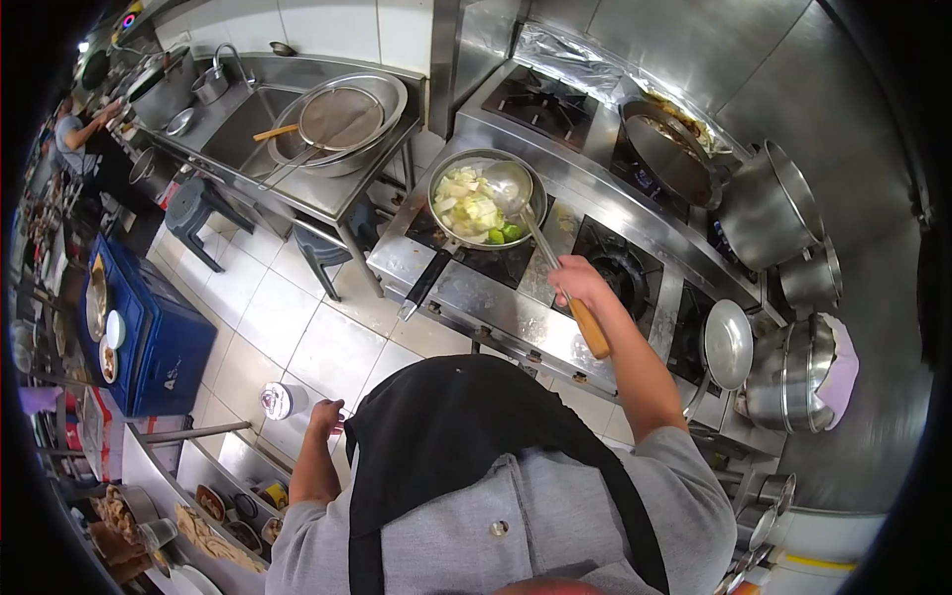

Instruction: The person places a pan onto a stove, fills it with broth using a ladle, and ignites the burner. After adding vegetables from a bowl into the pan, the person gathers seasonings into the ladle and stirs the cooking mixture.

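My right hand (583,284) is wrapped round the wooden-handled ladle (594,335), whose bowl rests inside a frying pan (442,177) on the stove. Chopped pale cabbage (466,203) and some green pieces (507,234) lie in the pan. The pan's black handle (427,285) points toward the stove's front edge, with no hand on it. Low at my left side is my left hand (328,416), away from the pan; its fingers are partly hidden and too small to read.
A sink counter (347,193) bears a large bowl and strainer (341,117). Stools (194,210), a blue cooler (169,347) and a white tub (277,400) stand left. Pots (769,208) line the right. Another person (74,134) works far left.
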Action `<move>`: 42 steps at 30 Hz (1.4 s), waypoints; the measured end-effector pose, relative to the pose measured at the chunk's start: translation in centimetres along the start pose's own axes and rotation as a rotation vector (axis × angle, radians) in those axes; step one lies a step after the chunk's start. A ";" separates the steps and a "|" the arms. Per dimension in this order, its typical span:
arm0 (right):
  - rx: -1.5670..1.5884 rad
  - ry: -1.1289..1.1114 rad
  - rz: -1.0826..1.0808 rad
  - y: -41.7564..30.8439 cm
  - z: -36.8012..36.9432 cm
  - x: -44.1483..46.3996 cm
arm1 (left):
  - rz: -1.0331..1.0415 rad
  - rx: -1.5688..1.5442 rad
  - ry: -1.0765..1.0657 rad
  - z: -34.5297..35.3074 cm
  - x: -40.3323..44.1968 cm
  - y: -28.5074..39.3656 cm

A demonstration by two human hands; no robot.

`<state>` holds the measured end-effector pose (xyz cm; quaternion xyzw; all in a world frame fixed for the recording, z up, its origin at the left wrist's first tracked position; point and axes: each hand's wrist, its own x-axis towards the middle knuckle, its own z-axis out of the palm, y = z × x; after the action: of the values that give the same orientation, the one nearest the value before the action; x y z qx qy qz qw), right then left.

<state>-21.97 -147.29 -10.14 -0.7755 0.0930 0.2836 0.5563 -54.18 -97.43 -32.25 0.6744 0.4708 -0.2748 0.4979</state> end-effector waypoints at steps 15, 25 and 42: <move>-0.833 0.455 -0.322 1.5 1.2 0.5 | 0.089 0.067 -0.055 1.0 -0.1 2.4; 0.442 -0.143 0.078 -0.3 0.8 -0.3 | 0.035 0.029 -0.012 0.5 0.3 0.8; 0.357 -0.072 -0.024 -0.8 1.5 -3.0 | 0.057 0.031 -0.026 0.1 1.6 2.1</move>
<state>-24.52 -146.17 -8.18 -0.6551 0.1126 0.2834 0.6913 -51.61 -97.10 -32.81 0.6915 0.4406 -0.2765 0.5012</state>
